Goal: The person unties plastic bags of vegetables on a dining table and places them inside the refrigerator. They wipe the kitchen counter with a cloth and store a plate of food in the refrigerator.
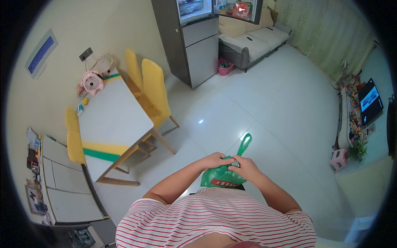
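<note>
A green plastic bag (221, 176) with printed writing hangs close in front of my striped shirt. My left hand (215, 161) pinches the gathered top of the bag from the left. My right hand (245, 167) grips the same gathered part from the right, its fingers almost touching those of the left. A green handle loop (245, 144) of the bag stands up above my right hand. What the bag contains is hidden.
A white dining table (114, 114) with yellow chairs (155, 90) stands at the left. Ahead, a refrigerator (201, 49) has its upper door open, near a pink basket (224, 69) and a sofa (248, 46). A pink stool (338, 158) is at the right.
</note>
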### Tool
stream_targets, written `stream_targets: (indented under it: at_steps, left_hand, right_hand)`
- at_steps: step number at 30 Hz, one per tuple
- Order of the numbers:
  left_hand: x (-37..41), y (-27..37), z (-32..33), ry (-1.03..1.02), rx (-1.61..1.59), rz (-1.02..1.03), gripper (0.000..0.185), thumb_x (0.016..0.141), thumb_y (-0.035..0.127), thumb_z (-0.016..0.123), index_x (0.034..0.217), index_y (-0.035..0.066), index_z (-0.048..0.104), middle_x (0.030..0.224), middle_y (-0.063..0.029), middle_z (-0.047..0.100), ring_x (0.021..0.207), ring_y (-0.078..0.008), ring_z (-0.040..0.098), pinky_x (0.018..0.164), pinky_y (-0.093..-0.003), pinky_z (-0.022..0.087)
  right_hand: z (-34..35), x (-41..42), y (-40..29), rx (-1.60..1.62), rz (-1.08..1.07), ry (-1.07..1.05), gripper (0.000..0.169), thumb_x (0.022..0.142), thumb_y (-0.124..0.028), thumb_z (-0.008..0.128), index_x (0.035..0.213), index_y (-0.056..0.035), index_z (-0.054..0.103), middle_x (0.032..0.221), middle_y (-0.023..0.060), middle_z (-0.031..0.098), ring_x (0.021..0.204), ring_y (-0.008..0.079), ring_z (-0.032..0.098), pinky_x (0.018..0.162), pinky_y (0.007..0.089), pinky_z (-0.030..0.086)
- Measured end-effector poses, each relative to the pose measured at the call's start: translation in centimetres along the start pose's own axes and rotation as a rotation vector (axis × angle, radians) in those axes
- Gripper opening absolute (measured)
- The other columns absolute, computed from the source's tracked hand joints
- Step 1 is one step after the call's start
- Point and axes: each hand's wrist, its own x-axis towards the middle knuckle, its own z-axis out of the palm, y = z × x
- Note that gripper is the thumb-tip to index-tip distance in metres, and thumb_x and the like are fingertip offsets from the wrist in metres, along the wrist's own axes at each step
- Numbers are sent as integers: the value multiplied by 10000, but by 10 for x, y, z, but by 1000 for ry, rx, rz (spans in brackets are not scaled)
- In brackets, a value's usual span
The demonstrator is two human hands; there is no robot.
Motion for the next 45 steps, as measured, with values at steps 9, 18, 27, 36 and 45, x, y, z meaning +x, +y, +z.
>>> stream_targets:
  at_steps: [9,18,27,36,45]
  left_hand:
    - [145,39,-204,522,-565,192,394,858,367,517,1053,25,495,946,-111,568,851,-182,570,735,-300,481]
    - [161,-39,-361,1061,-1013,105,311,862,274,514,1006,0,484,944,-165,554,818,-291,582,723,-395,500]
    - [269,-89,-532,1096,-1190,65,271,852,207,515,1027,3,482,908,-164,565,761,-280,590,678,-385,513]
    - [310,73,-719,1299,-803,90,242,845,234,545,977,33,522,853,-102,593,688,-184,597,618,-291,503]
    - [400,96,-721,1728,-1319,105,207,846,232,555,940,55,503,792,-87,579,656,-205,599,558,-317,517]
  right_hand:
    - [-128,265,131,160,116,171,307,798,-291,612,773,14,590,625,152,557,557,219,522,548,342,421]
    - [-299,588,135,900,217,274,341,843,-272,581,957,49,558,823,84,587,702,137,553,608,304,467]
    - [-437,921,33,1393,31,332,343,867,-242,542,1105,1,499,1046,118,565,908,248,578,761,415,496]
    - [-556,1257,-40,1587,-220,360,361,880,-212,510,1162,4,443,1115,141,526,947,303,565,755,494,487]
    - [-611,1565,-89,1827,-191,253,349,879,-161,488,1170,8,398,1110,174,486,963,332,551,804,552,468]
